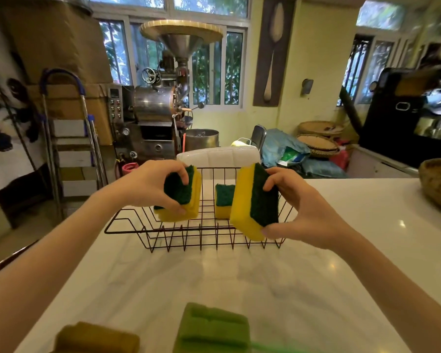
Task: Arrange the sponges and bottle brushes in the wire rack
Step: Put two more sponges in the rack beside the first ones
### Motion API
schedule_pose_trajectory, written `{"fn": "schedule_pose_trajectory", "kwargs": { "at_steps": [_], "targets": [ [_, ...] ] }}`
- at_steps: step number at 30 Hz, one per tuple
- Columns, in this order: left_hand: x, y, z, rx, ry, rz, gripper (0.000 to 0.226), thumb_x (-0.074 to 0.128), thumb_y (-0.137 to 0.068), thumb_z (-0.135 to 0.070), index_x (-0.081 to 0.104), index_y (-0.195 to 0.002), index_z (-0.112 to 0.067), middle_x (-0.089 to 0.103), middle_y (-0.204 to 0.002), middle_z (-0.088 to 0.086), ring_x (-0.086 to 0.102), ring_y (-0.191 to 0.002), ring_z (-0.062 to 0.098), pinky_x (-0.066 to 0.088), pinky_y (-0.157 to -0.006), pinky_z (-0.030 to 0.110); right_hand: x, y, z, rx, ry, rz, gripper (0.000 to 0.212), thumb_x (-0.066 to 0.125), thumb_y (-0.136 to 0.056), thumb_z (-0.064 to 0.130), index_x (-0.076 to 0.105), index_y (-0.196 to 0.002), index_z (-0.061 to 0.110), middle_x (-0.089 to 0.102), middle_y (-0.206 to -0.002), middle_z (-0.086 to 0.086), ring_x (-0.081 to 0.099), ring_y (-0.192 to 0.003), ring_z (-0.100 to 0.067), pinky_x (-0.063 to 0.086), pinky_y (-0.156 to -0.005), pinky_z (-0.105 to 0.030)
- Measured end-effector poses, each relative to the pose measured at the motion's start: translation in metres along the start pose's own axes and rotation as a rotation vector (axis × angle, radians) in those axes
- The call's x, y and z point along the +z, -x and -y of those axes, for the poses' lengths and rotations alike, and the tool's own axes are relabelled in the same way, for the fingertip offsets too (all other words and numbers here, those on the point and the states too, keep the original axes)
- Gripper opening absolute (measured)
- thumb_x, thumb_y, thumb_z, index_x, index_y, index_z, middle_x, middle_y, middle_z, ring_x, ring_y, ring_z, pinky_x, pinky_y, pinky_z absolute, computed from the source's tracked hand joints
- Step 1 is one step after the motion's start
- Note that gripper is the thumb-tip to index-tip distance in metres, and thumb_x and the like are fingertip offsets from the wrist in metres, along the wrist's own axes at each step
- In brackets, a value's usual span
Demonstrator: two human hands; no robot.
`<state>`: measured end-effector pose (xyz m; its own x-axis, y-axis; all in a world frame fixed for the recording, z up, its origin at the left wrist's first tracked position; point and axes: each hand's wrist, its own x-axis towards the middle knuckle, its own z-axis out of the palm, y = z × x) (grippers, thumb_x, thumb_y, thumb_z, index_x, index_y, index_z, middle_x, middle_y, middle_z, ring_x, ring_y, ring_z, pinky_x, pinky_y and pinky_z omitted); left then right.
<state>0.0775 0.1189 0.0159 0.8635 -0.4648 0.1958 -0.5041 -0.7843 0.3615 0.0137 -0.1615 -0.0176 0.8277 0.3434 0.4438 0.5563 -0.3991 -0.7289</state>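
Sponges, two yellow-and-green: left sponge point(180, 197) pinched upright in left hand point(148, 186), right sponge point(255, 202) pinched in right hand point(303, 212), both held above the wire rack point(201, 225) on the white table point(239, 276). Third sponge point(224, 201) already stands inside at the back. Best to lower each on edge beside it, fingers released only once seated between wires. More sponges point(211, 329) wait blurred near the table's front edge.

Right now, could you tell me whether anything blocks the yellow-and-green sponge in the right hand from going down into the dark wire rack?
Nothing visible blocks it. The right hand holds the yellow-and-green sponge above the open-topped dark wire rack; a smaller sponge stands just to its left, leaving room.
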Motion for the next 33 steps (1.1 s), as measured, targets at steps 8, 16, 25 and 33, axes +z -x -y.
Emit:
{"fn": "schedule_pose_trajectory", "kwargs": {
  "at_steps": [8,16,25,33],
  "targets": [
    [0.018,-0.04,0.048,-0.054,-0.123,0.007,0.048,0.079,-0.063,-0.021,0.047,-0.099,-0.024,0.046,-0.126,0.002,0.041,-0.107,0.015,0.047,-0.086,0.03,0.01,-0.026,-0.019,0.002,0.044,-0.133,0.065,0.085,-0.052,0.011,0.047,-0.099,0.035,0.043,-0.127,0.012,0.047,-0.117,-0.01,0.047,-0.091,-0.017],
    [0.033,-0.071,0.078,-0.135,-0.208,0.251,0.048,0.078,-0.064,-0.024,0.046,-0.099,-0.024,0.046,-0.108,-0.002,0.042,-0.096,0.015,0.039,-0.072,0.023,0.032,-0.098,-0.022,-0.013,0.236,0.092,0.06,0.081,-0.058,0.012,0.042,-0.1,0.028,0.038,-0.119,0.008,0.042,-0.107,-0.011,0.049,-0.08,-0.013],
    [0.036,-0.089,0.082,-0.174,-0.205,0.362,0.053,0.076,-0.067,-0.022,0.049,-0.112,-0.016,0.045,-0.102,-0.002,0.043,-0.092,0.017,0.039,-0.074,0.027,0.07,-0.179,-0.049,0.117,0.457,0.455,0.057,0.078,-0.059,0.012,0.041,-0.102,0.02,0.04,-0.112,-0.002,0.043,-0.102,-0.021,0.047,-0.068,-0.022],
    [0.04,-0.091,0.092,-0.188,-0.158,0.368,0.048,0.078,-0.063,-0.029,0.048,-0.099,-0.021,0.047,-0.102,-0.002,0.046,-0.092,0.017,0.038,-0.074,0.027,0.083,-0.204,-0.059,0.22,0.488,0.592,0.062,0.078,-0.06,0.015,0.045,-0.112,0.018,0.042,-0.111,-0.002,0.045,-0.098,-0.02,0.047,-0.069,-0.024]
  ]
}}
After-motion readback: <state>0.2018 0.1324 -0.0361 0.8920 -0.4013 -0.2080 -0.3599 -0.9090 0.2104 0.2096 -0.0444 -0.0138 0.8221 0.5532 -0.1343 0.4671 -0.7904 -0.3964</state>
